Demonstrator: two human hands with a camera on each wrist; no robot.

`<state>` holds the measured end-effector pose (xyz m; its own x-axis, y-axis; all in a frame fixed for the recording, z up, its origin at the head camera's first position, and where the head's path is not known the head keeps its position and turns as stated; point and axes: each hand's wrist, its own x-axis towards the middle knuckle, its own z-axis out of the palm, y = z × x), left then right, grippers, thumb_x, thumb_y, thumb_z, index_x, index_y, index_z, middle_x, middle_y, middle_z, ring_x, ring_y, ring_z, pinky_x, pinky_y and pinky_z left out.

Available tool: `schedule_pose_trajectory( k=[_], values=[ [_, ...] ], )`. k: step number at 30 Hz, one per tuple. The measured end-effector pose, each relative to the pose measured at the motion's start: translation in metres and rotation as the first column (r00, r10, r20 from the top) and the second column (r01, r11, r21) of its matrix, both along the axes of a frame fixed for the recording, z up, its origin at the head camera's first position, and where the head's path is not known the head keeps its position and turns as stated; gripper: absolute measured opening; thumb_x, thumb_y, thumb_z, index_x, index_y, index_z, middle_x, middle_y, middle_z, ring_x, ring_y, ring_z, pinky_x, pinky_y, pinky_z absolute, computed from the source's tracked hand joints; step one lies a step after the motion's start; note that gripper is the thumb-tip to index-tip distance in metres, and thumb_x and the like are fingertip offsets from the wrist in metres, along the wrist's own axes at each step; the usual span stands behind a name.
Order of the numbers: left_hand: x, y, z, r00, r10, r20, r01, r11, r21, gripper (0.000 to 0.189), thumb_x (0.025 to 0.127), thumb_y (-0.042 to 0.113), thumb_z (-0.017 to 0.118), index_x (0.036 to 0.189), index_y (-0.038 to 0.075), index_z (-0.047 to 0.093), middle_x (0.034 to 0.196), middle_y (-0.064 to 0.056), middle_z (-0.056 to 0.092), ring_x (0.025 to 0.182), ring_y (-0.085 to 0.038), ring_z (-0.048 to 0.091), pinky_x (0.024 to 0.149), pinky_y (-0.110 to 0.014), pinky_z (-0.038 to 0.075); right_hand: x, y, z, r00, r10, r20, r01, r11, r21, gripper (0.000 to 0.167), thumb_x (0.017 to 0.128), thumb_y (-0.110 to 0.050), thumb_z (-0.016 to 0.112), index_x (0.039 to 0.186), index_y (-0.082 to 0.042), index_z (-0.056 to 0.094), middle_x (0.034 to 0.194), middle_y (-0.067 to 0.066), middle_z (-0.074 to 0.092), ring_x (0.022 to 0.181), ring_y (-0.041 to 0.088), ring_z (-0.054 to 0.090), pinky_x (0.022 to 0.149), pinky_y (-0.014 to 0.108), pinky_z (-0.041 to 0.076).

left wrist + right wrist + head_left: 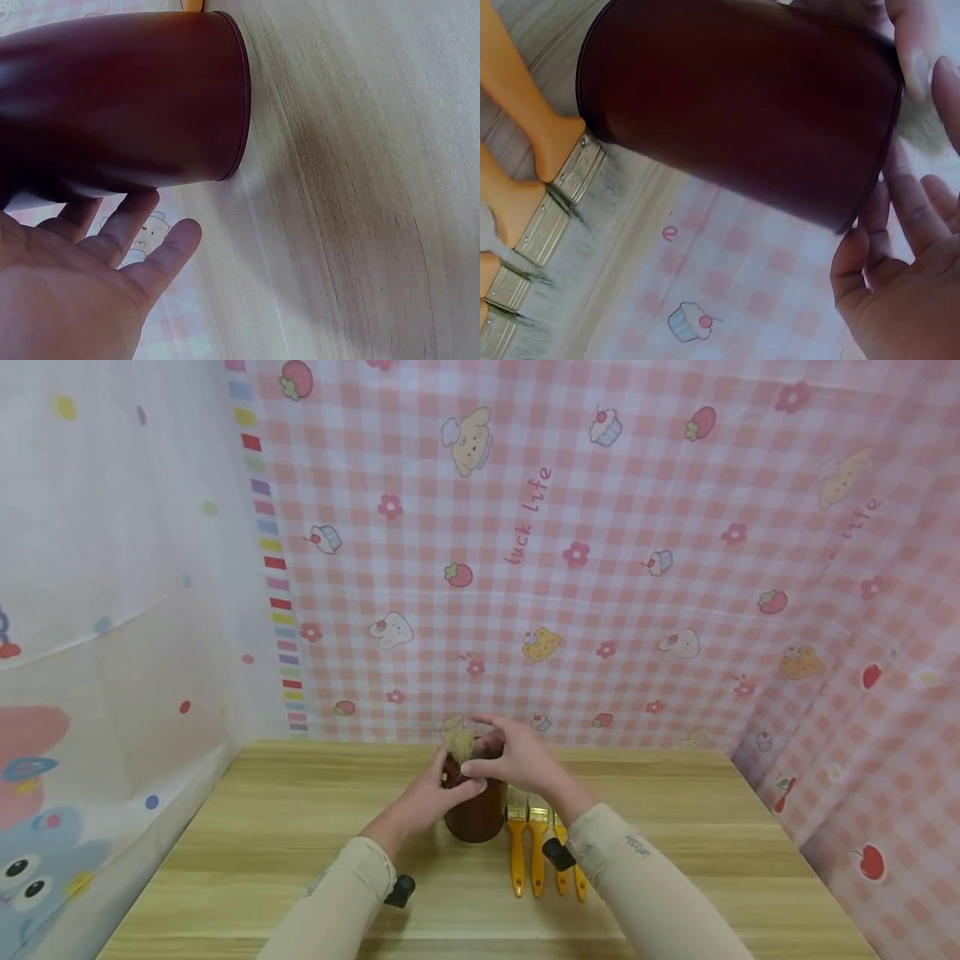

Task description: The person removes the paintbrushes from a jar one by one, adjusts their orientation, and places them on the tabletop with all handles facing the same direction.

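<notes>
A dark brown cylindrical container (476,818) stands upright on the table, with pale bristles (461,744) showing at its mouth. My left hand (426,795) holds its left side near the top, the thumb across the front. In the left wrist view, the left fingers (129,221) lie along the container wall. My right hand (522,766) spreads over the right of the mouth, its thumb close to the bristles. Right fingers (850,266) bend around beside the rim in the right wrist view. Whatever carries the bristles is hidden inside the container.
Several paintbrushes (537,856) with orange-yellow handles lie side by side to the container's right, bristles pointing away, partly under my right forearm. A checked cloth (600,602) hangs behind the wooden table (300,810); a white printed cloth (150,652) hangs at left.
</notes>
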<state>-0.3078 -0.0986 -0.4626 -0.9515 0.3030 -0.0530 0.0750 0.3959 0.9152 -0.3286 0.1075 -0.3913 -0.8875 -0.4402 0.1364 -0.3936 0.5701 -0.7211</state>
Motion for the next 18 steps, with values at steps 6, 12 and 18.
schedule_pose_trajectory(
  k=[6,12,18],
  values=[
    [0.000,0.000,-0.002,1.000,0.016,0.022,-0.015,1.000,-0.012,0.117,0.093,0.072,0.069,0.174,0.027,-0.003,0.172,-0.014,0.034,0.159,-0.038,0.037,0.125,-0.065,0.035,0.002,-0.013,0.001,0.998,-0.041,-0.050,0.045,0.994,0.095,0.080,0.093,-0.036,0.087,0.162,-0.020,0.049,0.110,0.003,0.080,0.097,0.017,0.075,0.089,0.044,0.063],
    [-0.001,0.001,-0.004,1.000,0.018,0.014,-0.017,1.000,-0.024,0.113,0.093,0.073,0.068,0.174,0.031,0.002,0.173,-0.019,0.033,0.158,-0.041,0.037,0.124,-0.067,0.036,0.000,-0.016,-0.002,0.994,-0.084,-0.074,0.093,0.988,0.123,0.067,0.100,-0.022,0.077,0.161,-0.018,0.049,0.106,0.007,0.076,0.086,0.017,0.070,0.074,0.037,0.060],
    [0.000,0.001,-0.002,1.000,0.022,0.022,-0.021,1.000,-0.020,0.109,0.097,0.067,0.069,0.174,0.033,0.001,0.167,-0.019,0.042,0.157,-0.041,0.039,0.123,-0.066,0.037,-0.003,-0.013,-0.007,0.984,-0.117,-0.137,0.140,0.975,0.172,0.068,0.098,-0.013,0.079,0.159,-0.024,0.053,0.080,0.004,0.061,0.063,0.015,0.053,0.054,0.028,0.044]
  ],
)
